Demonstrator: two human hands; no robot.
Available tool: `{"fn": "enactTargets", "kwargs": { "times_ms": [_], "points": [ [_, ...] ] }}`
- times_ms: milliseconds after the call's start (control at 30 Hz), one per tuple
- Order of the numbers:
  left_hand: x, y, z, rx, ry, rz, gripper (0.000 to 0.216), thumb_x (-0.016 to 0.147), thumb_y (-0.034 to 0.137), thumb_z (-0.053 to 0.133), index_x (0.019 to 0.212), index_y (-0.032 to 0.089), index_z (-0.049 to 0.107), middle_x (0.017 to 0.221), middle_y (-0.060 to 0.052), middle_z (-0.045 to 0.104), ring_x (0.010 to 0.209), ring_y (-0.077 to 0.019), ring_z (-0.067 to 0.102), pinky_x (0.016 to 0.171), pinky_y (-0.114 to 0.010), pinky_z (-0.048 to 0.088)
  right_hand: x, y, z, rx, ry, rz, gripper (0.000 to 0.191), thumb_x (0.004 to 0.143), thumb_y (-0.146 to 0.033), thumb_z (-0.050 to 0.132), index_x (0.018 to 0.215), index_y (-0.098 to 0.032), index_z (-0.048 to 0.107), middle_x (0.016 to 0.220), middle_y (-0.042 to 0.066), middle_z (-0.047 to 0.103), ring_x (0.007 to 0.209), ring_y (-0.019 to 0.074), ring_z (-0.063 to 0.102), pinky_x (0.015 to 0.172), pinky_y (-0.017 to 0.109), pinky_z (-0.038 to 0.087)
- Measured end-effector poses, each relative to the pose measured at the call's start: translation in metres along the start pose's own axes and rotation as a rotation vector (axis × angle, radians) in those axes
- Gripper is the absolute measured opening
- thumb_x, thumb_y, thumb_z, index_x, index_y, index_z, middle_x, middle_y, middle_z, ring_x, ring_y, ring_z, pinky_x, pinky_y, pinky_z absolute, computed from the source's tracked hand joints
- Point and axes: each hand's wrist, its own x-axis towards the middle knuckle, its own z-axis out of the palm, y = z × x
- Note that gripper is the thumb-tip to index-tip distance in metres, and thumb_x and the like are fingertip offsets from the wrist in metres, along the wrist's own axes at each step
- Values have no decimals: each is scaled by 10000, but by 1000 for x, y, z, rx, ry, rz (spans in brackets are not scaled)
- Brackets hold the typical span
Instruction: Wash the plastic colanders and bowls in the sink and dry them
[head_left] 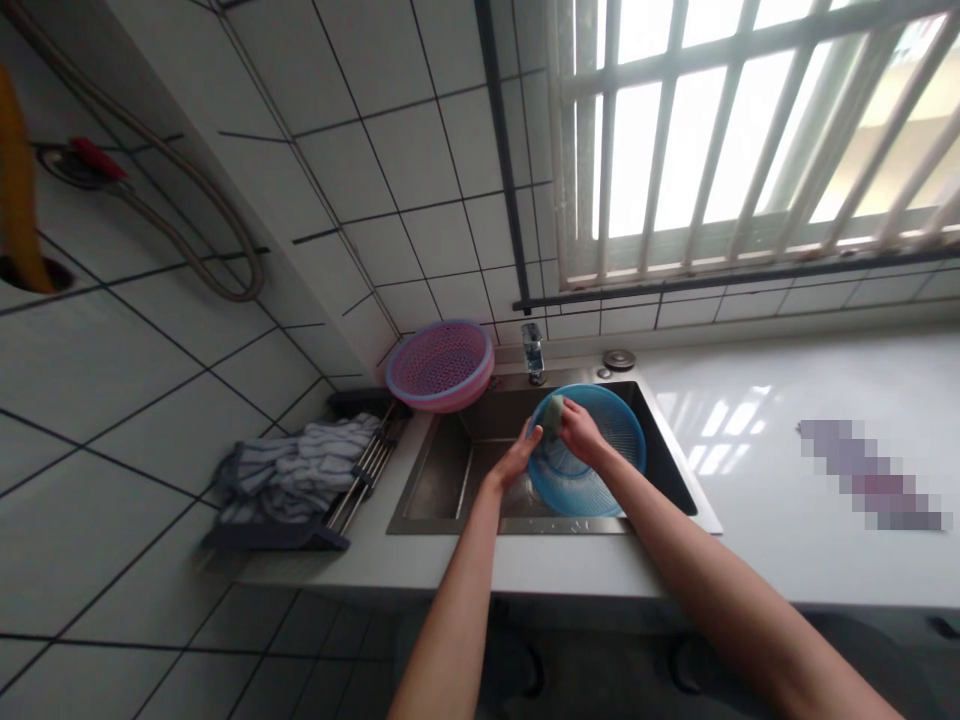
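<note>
A round blue plastic colander (pixel 589 485) sits tilted in the steel sink (pixel 435 470). My left hand (pixel 517 455) grips its left rim, thumb on the inner side and the other fingers partly hidden behind the wall. My right hand (pixel 581 432) is closed on a soft, pale green sponge (pixel 553 415) and presses it against the inside of the colander near the upper left rim. The two hands are close together. Behind the colander stands the chrome faucet (pixel 533 350); whether water runs from it I cannot make out.
Pink and purple baskets (pixel 440 365) rest nested at the sink's back left corner. Left of the sink, striped cloths (pixel 300 465) lie on a dark rack (pixel 277 535). A metal drain strainer (pixel 619 358) lies behind the sink. White countertop (pixel 750 520) extends right, with a blurred-out item on it.
</note>
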Motion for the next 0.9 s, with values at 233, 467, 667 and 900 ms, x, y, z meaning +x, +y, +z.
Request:
{"fn": "enactTargets", "kwargs": {
  "times_ms": [233,467,667,900],
  "points": [
    [-3,4,4,295,-35,87,998,867,746,676,1660,279,291,1674,-145,410,1522,-349,420,1293,-538,266,-1,-10,-4,-96,140,-47,368,711,-509,829,877,-218,674,792,-10,667,695,142,563,606,237,424],
    [-5,2,0,368,67,94,1019,841,665,763,1646,261,286,1632,-174,453,1488,-356,463,1260,-532,316,-12,6,13,-358,0,-102,319,739,-464,779,696,-193,615,683,-24,588,648,117,477,602,235,363],
    [-4,3,3,383,-21,77,920,908,695,661,1629,253,299,1666,-165,402,1493,-336,457,1271,-514,307,7,-12,-14,20,256,-4,408,679,-541,836,843,-236,622,805,-14,662,736,153,595,660,252,475],
    [-6,4,-2,284,-5,81,1004,843,799,652,1622,285,282,1537,-160,536,1410,-335,535,1243,-532,340,-12,24,2,-260,-248,267,281,691,-360,815,925,-228,735,783,-11,692,641,126,528,595,241,413]
  ]
}}
